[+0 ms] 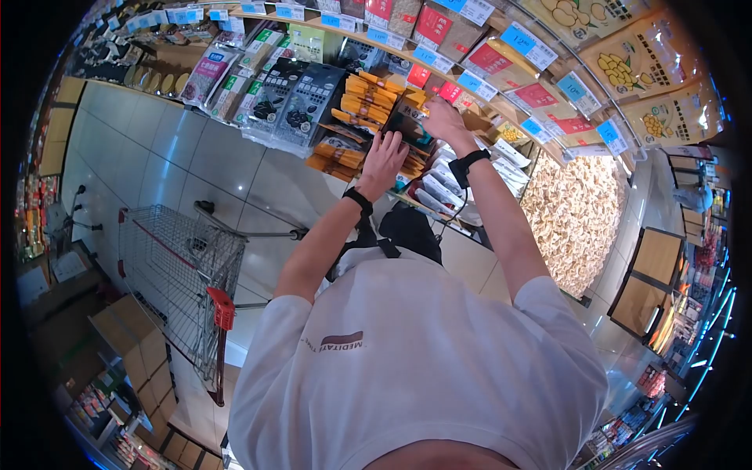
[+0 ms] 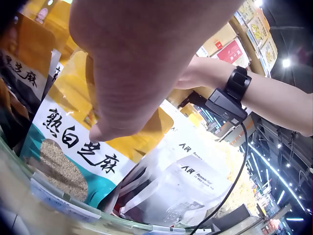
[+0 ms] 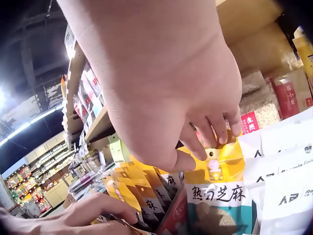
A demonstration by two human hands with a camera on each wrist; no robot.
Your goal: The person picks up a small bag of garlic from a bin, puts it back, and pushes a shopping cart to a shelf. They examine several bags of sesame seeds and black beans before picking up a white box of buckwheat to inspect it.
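My right hand (image 1: 445,119) reaches into the rack and pinches the top of a yellow, white and teal pouch of white sesame seeds (image 3: 217,198). Its fingers curl over the upper edge in the right wrist view. Closer to me, my left hand (image 1: 384,163) grips another white sesame pouch (image 2: 73,161) at the front. The left thumb (image 2: 105,129) lies on that pouch's face, while the other left fingers are hidden in this view. Black sesame pouches (image 2: 22,63) stand beside it. Yellow-topped pouches (image 1: 368,98) fill the row left of my hands.
White pouches (image 2: 190,181) stand right of the sesame row. Dark bags (image 1: 301,102) lie farther left. Shelves with price tags (image 1: 529,45) rise behind, and a bin of pale dried pieces (image 1: 576,223) is at right. A shopping cart (image 1: 184,266) stands on the floor at left.
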